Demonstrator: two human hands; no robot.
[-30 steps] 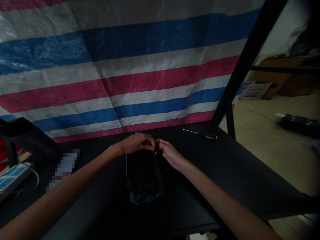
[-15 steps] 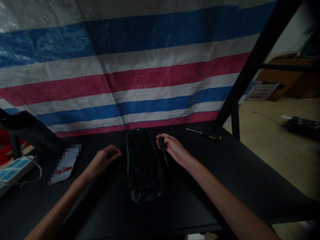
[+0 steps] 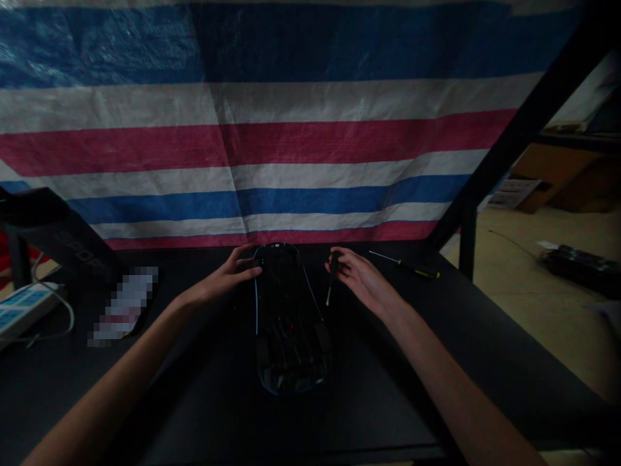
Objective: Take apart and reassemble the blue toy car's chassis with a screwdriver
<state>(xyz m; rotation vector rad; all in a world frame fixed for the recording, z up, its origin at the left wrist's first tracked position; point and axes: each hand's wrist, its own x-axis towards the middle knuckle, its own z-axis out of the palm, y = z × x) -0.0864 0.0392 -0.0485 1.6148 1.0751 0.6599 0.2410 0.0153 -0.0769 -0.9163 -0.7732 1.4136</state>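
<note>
A dark toy car [image 3: 290, 317] lies upside down, its underside facing up, on the black table [image 3: 208, 401]. My left hand [image 3: 231, 275] is at the car's far left corner with thumb and fingers apart; the thumb tip reaches the edge of its underside. To the right of the car, my right hand [image 3: 356, 272] has its fingers closed around a small dark screwdriver [image 3: 332, 278], whose tip points down towards the tabletop. Beyond that hand lies a second screwdriver [image 3: 412, 266] with a black and yellow handle and a thin bright shaft.
A phone-like flat object [image 3: 126, 304], pixelated, lies on the left near a white power strip [image 3: 29, 304] with a cable. Behind it leans a dark grey lettered object [image 3: 72, 236]. A striped tarp [image 3: 310, 142] hangs along the back, and a black frame post [image 3: 485, 194] rises at right.
My left hand has moved forward and right to the car's far end, its fingers spreading. My right hand, still holding the screwdriver, has shifted slightly away from the car. The camera view has tilted.
</note>
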